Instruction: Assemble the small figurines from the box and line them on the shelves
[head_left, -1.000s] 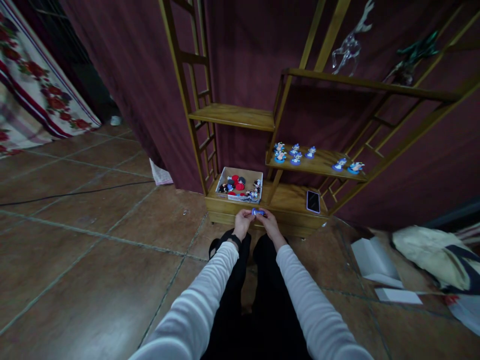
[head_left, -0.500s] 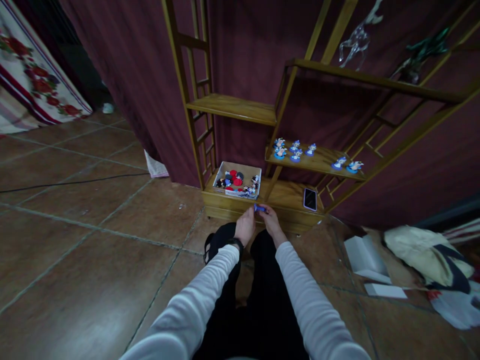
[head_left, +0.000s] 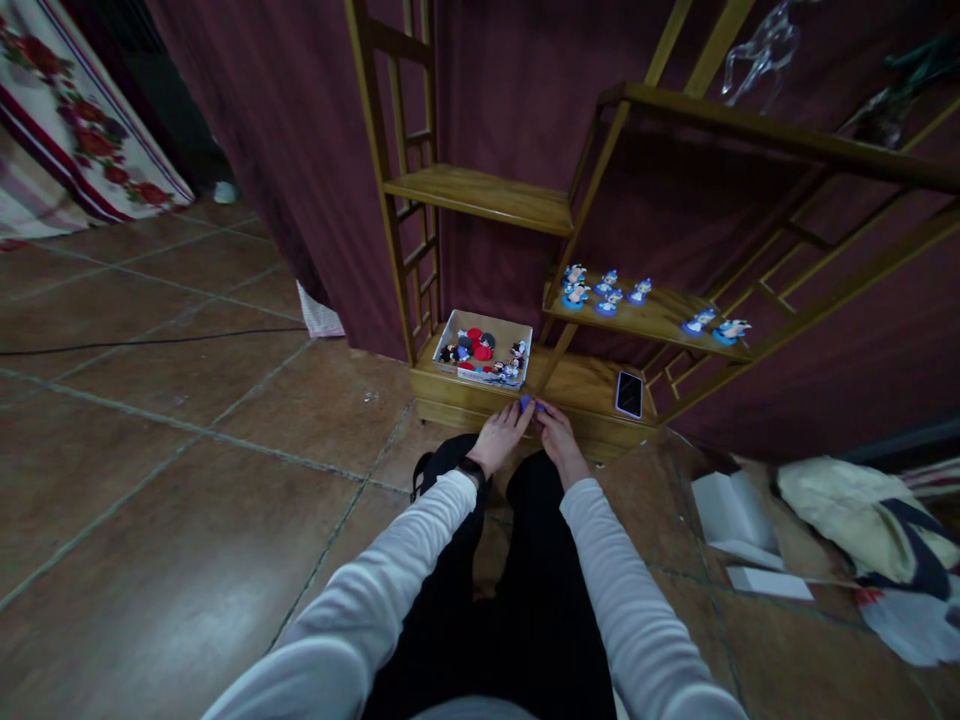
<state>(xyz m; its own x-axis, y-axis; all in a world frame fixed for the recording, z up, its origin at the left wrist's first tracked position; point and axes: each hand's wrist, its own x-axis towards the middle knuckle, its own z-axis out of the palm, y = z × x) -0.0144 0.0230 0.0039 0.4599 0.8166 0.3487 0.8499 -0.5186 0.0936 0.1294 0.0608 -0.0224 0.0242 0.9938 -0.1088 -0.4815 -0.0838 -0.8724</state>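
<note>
We grasp small purple piece (head_left: 526,402) between left hand (head_left: 502,436) and right hand (head_left: 556,432), both touching; long axis, partly covered, seems to run hand to hand.

**Half covered, half out of sight**

Just off centre toward four o'clock, a purple piece (head_left: 527,402) is mostly covered by the left hand (head_left: 505,436) and right hand (head_left: 555,434); its shape cannot be told. Dead centre, the toys (head_left: 483,353) in the box (head_left: 504,327) are too small to make out. The picture's edges cut off the glass animal (head_left: 766,52) and green ornament (head_left: 927,65) at two o'clock, and the flowered cloth (head_left: 90,140) at ten.
</note>
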